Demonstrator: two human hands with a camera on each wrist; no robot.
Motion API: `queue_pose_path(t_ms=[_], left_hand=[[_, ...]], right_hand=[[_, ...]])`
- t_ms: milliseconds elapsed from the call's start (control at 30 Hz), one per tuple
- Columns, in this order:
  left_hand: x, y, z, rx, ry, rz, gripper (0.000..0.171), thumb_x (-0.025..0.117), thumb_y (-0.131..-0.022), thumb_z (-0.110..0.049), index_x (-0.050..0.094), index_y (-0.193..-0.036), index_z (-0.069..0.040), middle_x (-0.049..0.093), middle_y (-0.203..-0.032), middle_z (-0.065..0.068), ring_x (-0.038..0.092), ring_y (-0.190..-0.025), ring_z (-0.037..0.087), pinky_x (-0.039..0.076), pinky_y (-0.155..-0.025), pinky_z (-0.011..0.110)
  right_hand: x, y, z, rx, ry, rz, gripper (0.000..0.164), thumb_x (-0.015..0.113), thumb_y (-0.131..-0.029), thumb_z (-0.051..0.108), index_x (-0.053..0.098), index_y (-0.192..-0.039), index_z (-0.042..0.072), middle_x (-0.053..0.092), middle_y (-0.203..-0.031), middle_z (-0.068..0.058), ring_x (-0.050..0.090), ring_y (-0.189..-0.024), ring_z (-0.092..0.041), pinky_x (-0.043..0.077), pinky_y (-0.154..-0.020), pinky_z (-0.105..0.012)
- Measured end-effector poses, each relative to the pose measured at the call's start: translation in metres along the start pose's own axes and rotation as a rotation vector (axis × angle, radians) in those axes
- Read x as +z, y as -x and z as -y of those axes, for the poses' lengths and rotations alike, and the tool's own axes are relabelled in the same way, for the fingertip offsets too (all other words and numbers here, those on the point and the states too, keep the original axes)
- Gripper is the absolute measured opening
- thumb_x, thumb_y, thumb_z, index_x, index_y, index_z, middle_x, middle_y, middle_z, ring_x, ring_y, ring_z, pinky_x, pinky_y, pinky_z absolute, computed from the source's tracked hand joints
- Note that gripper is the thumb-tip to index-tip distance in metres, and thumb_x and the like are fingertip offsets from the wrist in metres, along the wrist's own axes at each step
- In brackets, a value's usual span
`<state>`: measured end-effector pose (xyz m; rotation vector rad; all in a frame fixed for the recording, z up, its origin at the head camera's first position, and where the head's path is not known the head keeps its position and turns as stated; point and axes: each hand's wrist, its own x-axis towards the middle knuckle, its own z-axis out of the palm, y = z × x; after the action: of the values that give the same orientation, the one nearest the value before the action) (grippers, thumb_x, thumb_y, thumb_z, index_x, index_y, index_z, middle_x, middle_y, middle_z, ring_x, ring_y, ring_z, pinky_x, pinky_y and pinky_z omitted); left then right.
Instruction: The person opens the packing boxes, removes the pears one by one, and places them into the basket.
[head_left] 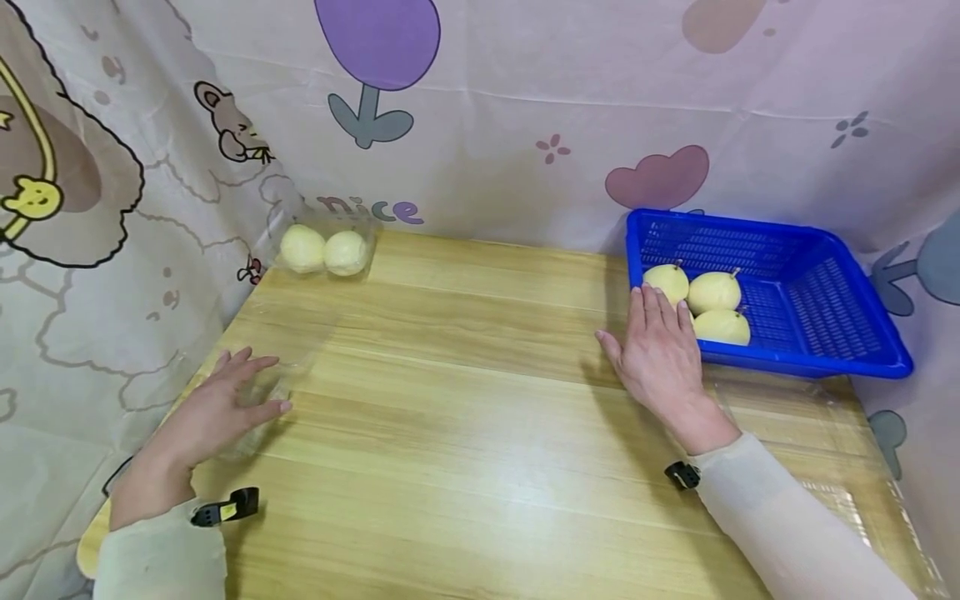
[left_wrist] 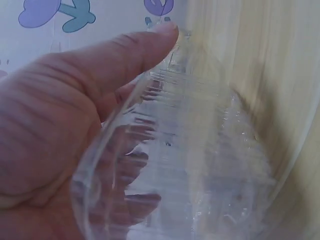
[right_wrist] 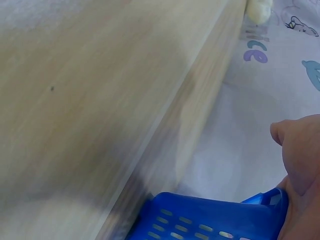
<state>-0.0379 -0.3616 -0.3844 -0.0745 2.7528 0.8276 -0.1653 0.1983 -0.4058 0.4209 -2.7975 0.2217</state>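
Note:
My left hand point(head_left: 213, 408) is at the table's left side, fingers spread and loosely bent beside a clear plastic container point(left_wrist: 200, 165). In the left wrist view its thumb passes over the container's edge, and its other fingers show through the clear wall. My right hand point(head_left: 660, 358) rests on the near left corner of a blue plastic basket point(head_left: 810, 362), fingers extended toward the pears and thumb apart. Three pale yellow pears, one of them a front pear point(head_left: 722, 327), lie in the basket's left part. In the right wrist view the palm touches the basket's rim point(right_wrist: 215, 212).
Two pale yellow fruits, including a left one point(head_left: 302, 248), sit in a clear container at the back left corner. Clear plastic point(head_left: 780, 404) lies on the wooden table point(head_left: 480, 467) in front of the basket. A patterned curtain point(head_left: 510, 125) hangs along the back and sides.

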Motion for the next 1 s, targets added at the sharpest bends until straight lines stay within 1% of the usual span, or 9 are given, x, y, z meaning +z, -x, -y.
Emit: queue_pose_path(t_ms=[100, 233, 400, 467, 567, 667, 733, 867, 1000], left_hand=[[-0.003, 0.002, 0.004, -0.005, 0.002, -0.010, 0.081, 0.067, -0.104, -0.042, 0.032, -0.163, 0.000, -0.003, -0.170, 0.037, -0.020, -0.156, 0.054, 0.000, -0.116, 0.086], [-0.005, 0.003, 0.006, -0.007, 0.013, -0.015, 0.080, 0.069, -0.103, -0.040, 0.033, -0.162, 0.000, -0.002, -0.171, 0.036, -0.019, -0.156, 0.055, -0.001, -0.116, 0.085], [-0.006, 0.002, 0.003, -0.008, -0.010, -0.038, 0.082, 0.066, -0.104, -0.046, 0.033, -0.163, 0.000, -0.001, -0.171, 0.036, -0.016, -0.157, 0.054, 0.003, -0.117, 0.085], [-0.007, 0.000, -0.004, -0.004, -0.024, -0.066, 0.082, 0.063, -0.105, -0.049, 0.032, -0.163, 0.000, 0.002, -0.171, 0.036, -0.011, -0.158, 0.056, 0.007, -0.117, 0.084], [-0.011, -0.006, -0.019, 0.008, -0.058, -0.128, 0.083, 0.058, -0.106, -0.053, 0.031, -0.163, 0.000, 0.009, -0.170, 0.038, 0.007, -0.154, 0.062, 0.017, -0.116, 0.083], [-0.015, -0.014, -0.040, 0.026, -0.086, -0.202, 0.084, 0.057, -0.106, -0.054, 0.030, -0.163, 0.001, 0.018, -0.169, 0.037, 0.025, -0.148, 0.065, 0.026, -0.114, 0.080], [-0.017, -0.023, -0.054, 0.040, -0.093, -0.251, 0.085, 0.057, -0.106, -0.054, 0.028, -0.164, 0.001, 0.023, -0.168, 0.035, 0.030, -0.146, 0.063, 0.028, -0.115, 0.077], [-0.019, -0.046, -0.077, 0.065, -0.079, -0.328, 0.089, 0.060, -0.104, -0.053, 0.024, -0.166, 0.001, 0.026, -0.168, 0.033, 0.028, -0.151, 0.057, 0.025, -0.121, 0.073], [-0.021, -0.074, -0.093, 0.072, -0.051, -0.357, 0.094, 0.063, -0.103, -0.053, 0.018, -0.168, -0.003, 0.021, -0.172, 0.029, 0.022, -0.157, 0.052, 0.020, -0.126, 0.069]], right_hand=[[-0.001, 0.000, 0.000, 0.005, 0.004, 0.027, 0.084, 0.058, -0.106, 0.048, 0.032, -0.159, -0.012, 0.038, -0.162, -0.034, 0.034, -0.153, -0.048, 0.021, -0.128, -0.066], [-0.003, 0.000, -0.001, 0.000, 0.007, 0.040, 0.086, 0.059, -0.105, 0.050, 0.032, -0.159, -0.012, 0.037, -0.163, -0.034, 0.033, -0.153, -0.048, 0.020, -0.128, -0.067], [-0.003, 0.000, -0.001, -0.005, 0.002, 0.047, 0.085, 0.059, -0.105, 0.049, 0.033, -0.159, -0.012, 0.037, -0.163, -0.034, 0.033, -0.153, -0.048, 0.020, -0.127, -0.068], [-0.003, 0.000, -0.001, -0.007, 0.000, 0.051, 0.085, 0.058, -0.105, 0.049, 0.032, -0.159, -0.012, 0.037, -0.163, -0.034, 0.033, -0.154, -0.048, 0.019, -0.128, -0.068], [-0.002, 0.000, -0.002, -0.010, 0.003, 0.055, 0.085, 0.058, -0.106, 0.049, 0.032, -0.159, -0.012, 0.036, -0.163, -0.033, 0.033, -0.153, -0.048, 0.019, -0.127, -0.068], [-0.003, 0.000, -0.001, -0.013, -0.003, 0.041, 0.083, 0.059, -0.105, 0.047, 0.033, -0.158, -0.012, 0.038, -0.162, -0.034, 0.035, -0.152, -0.049, 0.021, -0.126, -0.069], [-0.003, 0.000, 0.000, -0.021, -0.012, 0.016, 0.081, 0.061, -0.105, 0.044, 0.036, -0.156, -0.013, 0.041, -0.159, -0.035, 0.037, -0.150, -0.049, 0.024, -0.125, -0.070], [-0.003, -0.001, 0.003, -0.041, -0.031, -0.055, 0.076, 0.065, -0.103, 0.039, 0.043, -0.150, -0.017, 0.048, -0.152, -0.038, 0.043, -0.144, -0.051, 0.031, -0.122, -0.071], [-0.004, -0.005, 0.007, -0.047, -0.054, -0.089, 0.074, 0.066, -0.103, 0.037, 0.044, -0.148, -0.018, 0.049, -0.150, -0.039, 0.045, -0.143, -0.052, 0.033, -0.120, -0.070]])
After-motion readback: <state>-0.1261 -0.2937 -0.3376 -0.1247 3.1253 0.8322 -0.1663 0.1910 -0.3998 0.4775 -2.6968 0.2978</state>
